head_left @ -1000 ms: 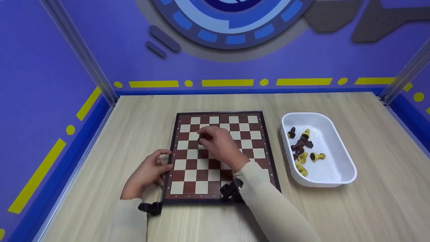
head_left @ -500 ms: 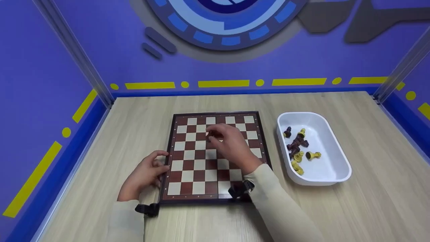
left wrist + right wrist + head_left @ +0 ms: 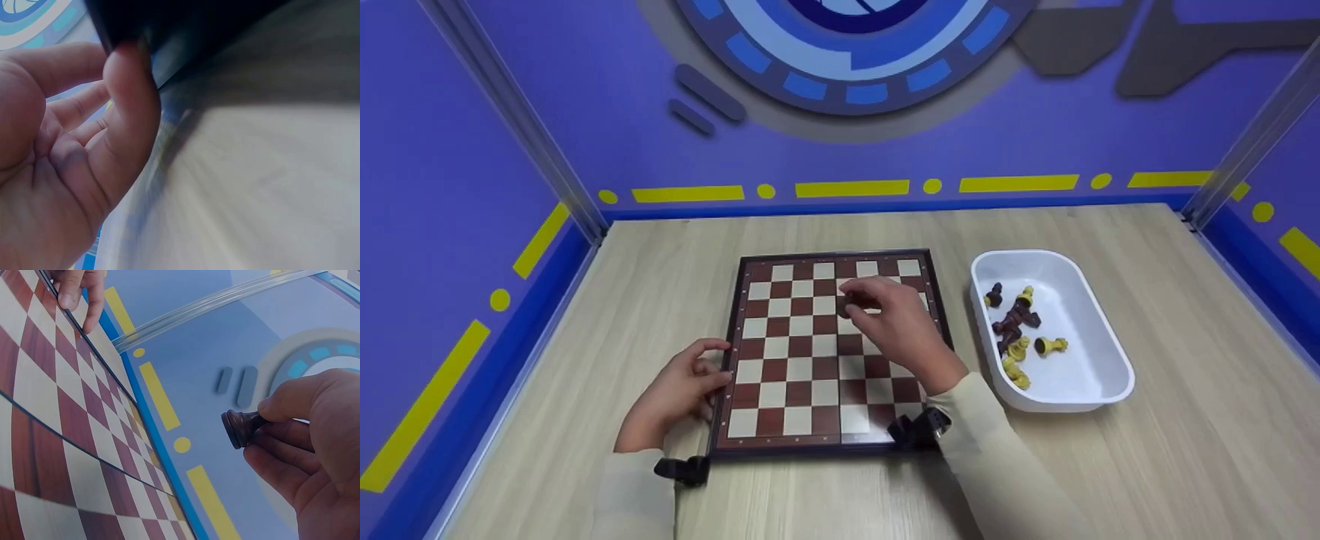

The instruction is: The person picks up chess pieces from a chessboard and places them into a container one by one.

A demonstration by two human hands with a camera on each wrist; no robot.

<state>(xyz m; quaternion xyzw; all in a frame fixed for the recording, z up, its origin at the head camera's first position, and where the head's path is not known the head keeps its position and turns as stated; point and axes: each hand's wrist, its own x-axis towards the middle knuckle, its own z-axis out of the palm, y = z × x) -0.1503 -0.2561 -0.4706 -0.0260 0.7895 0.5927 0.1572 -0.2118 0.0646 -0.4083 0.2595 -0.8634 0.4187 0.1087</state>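
My right hand (image 3: pixel 901 324) pinches a dark brown chess piece (image 3: pixel 242 427) between thumb and fingertips, above the right half of the chessboard. The piece's round base shows in the right wrist view; its top is hidden in the fingers. Brown and cream squares cover the chessboard (image 3: pixel 799 370), which has a dark raised edge and a seam down its middle. At the board's left edge rests my left hand (image 3: pixel 679 382), thumb and index fingertips against the side and the other fingers loosely bent. The left wrist view shows that thumb (image 3: pixel 132 95) touching the dark edge.
To the board's right stands a white tray (image 3: pixel 1080 379). Several chess pieces lie in it, dark brown ones and yellow ones (image 3: pixel 1051 346), mostly along its left side. A light wooden table (image 3: pixel 660 277) carries everything, with blue panels (image 3: pixel 780 150) around it.
My right hand has moved right across the board with the dark chess piece still in its fingers. My left hand stays at the board's edge. The whole view has shifted slightly.
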